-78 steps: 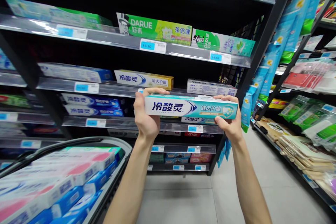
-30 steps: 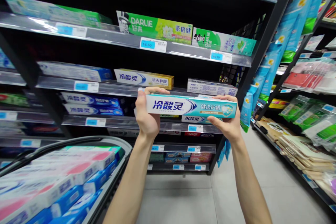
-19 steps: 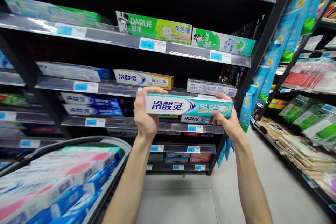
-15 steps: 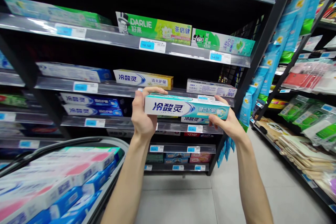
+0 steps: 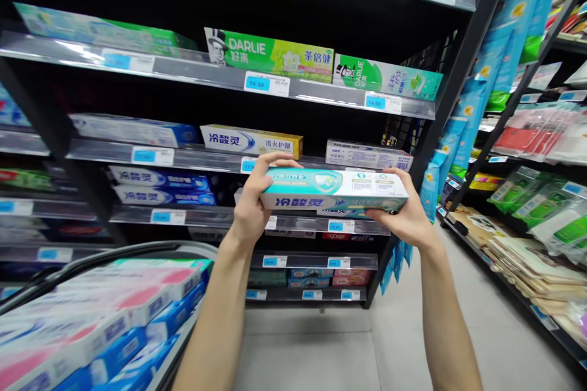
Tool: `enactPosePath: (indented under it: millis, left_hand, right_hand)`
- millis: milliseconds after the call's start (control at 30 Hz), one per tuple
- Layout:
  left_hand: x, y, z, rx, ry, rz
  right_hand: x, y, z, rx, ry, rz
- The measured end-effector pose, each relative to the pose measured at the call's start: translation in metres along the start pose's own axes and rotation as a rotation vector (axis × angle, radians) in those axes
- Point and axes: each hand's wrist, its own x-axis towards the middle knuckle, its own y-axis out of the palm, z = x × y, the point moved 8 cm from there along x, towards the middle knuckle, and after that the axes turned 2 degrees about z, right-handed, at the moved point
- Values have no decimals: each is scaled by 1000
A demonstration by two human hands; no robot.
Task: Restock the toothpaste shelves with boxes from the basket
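A white and teal toothpaste box [image 5: 334,186] is held level between my two hands, in front of the shelves. My left hand [image 5: 254,198] grips its left end, fingers over the top. My right hand [image 5: 408,214] closes on the right end, with a finger below the box. Its teal and white long face is tipped up to the camera, and the face with the dark blue brand lettering looks toward me from below. Behind it, partly hidden, lies another toothpaste box [image 5: 342,212] on the shelf.
Green Darlie boxes [image 5: 275,55] stand on the upper shelf; a white and gold box [image 5: 250,139] sits below. Blue and white boxes [image 5: 162,195] are stacked left. A basket [image 5: 183,250] full of toothpaste boxes [image 5: 123,305] is at lower left. Blue bags [image 5: 463,110] hang right.
The toothpaste box has rolled in my hands, so its teal and white face now shows on top. It has also shifted slightly right and down.
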Motion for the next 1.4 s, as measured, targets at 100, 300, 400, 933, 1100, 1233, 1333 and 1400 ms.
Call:
enactPosePath:
  millis: [100, 300, 400, 933, 1100, 1233, 1333, 1400]
  left_hand:
    - [0, 2, -6, 32, 81, -9]
    - [-4, -8, -21, 27, 258, -163]
    - [-4, -14, -19, 58, 221, -185]
    - [-4, -12, -14, 77, 160, -206]
    - [-4, -11, -16, 114, 161, -214]
    - [-4, -11, -15, 125, 158, -216]
    - [-4, -11, -14, 116, 149, -216]
    - [-4, -12, -13, 107, 146, -215]
  right_hand:
    - [0, -3, 10, -73, -181, -124]
    - [-1, 10, 29, -83, -397, -180]
    - [1, 16, 26, -63, -377, -170]
    - [0, 16, 9, -58, -275, -159]
    - [0, 16, 10, -75, -263, -164]
    - [1, 15, 9, -86, -252, -167]
    - [1, 16, 9, -85, -245, -164]
    - [1, 16, 9, -88, -237, -162]
